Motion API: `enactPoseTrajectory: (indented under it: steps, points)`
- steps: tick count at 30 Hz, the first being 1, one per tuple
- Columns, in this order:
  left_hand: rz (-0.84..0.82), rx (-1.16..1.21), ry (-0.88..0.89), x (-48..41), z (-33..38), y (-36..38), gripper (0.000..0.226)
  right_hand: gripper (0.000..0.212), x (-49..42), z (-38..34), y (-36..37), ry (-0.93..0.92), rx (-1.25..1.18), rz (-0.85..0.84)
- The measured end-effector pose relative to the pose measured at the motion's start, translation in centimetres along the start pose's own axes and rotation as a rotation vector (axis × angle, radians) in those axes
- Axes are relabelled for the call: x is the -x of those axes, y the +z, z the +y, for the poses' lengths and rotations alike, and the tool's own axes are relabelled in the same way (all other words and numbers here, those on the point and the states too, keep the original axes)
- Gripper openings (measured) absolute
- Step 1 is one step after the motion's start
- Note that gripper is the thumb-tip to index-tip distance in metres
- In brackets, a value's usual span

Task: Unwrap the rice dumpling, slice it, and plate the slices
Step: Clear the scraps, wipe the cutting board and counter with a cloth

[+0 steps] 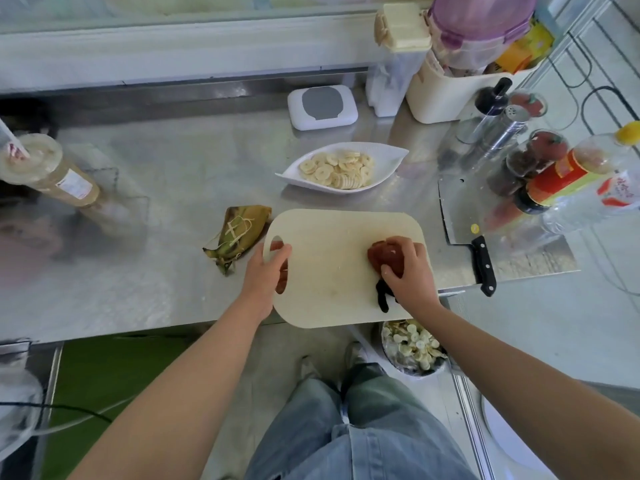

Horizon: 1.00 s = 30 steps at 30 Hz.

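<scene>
Your left hand (268, 268) grips the left edge of the cutting board (332, 268), fingers hooked through its handle hole, steadying it. Your right hand (407, 271) is closed over a reddish-brown cloth (384, 259) pressed to the right part of the board, with a dark strap (382, 299) trailing from under it toward the near edge. This looks like wiping the board before any work on the food begins.

The rice dumpling (239, 233) lies on the steel counter (156, 188) just left of the board, nearly touching its far-left corner. It is still wrapped in its leaf and tied with string, so nothing of the task proper is done yet. The cleaver (465, 223) rests on the counter to the right of the board, handle pointing near. The white dish (388, 154) beyond the board already holds pale round slices, so it is not free for plating.

Watch the board: its near edge overhangs the counter, and a hard push with the cloth could tip or slide it off. A sweep toward the left could knock the dumpling away. A damp board may also let the sticky dumpling skid under the blade. Reaching right for the cleaver without looking risks catching the blade rather than the handle.
</scene>
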<state>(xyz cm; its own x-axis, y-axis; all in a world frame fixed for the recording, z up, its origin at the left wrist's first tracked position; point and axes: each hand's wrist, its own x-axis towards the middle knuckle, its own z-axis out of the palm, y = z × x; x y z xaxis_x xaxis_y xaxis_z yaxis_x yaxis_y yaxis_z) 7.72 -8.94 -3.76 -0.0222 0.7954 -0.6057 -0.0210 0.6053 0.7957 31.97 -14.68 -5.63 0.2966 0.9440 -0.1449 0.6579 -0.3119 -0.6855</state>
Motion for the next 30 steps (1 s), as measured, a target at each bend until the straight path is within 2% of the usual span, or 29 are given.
enactPoseTrajectory:
  steps: [4, 8, 11, 16, 23, 26, 30]
  points:
    - [-0.004, -0.091, 0.090, 1.1, -0.7, 0.1, 0.012, 0.053, 1.6, 0.8, -0.5, 0.118, 0.010, 0.008]
    - [0.000, -0.118, 0.080, 2.8, -1.7, 0.5, 0.017, 0.042, 3.0, 1.9, -1.2, 0.223, 0.066, -0.034]
    - [-0.017, -0.133, 0.069, 4.3, -2.8, 1.3, 0.023, 0.042, 4.3, 2.8, -2.0, 0.313, 0.108, -0.057]
    - [-0.007, -0.139, 0.075, 7.8, -5.4, 2.6, 0.016, 0.044, 8.1, 5.5, -3.5, 0.452, 0.083, -0.114]
    - [-0.025, -0.167, -0.022, 11.8, -9.6, 3.6, 0.012, 0.036, 13.3, 10.5, -5.5, 0.734, -0.322, -0.314]
    - [-0.060, -0.149, -0.135, 12.7, -10.5, 4.0, 0.014, 0.028, 14.8, 12.8, -6.8, 0.879, -0.560, -0.238]
    - [-0.168, 0.164, -0.323, 12.6, -11.1, 5.8, 0.022, 0.025, 15.5, 15.5, -8.1, 0.993, -0.725, -0.032]
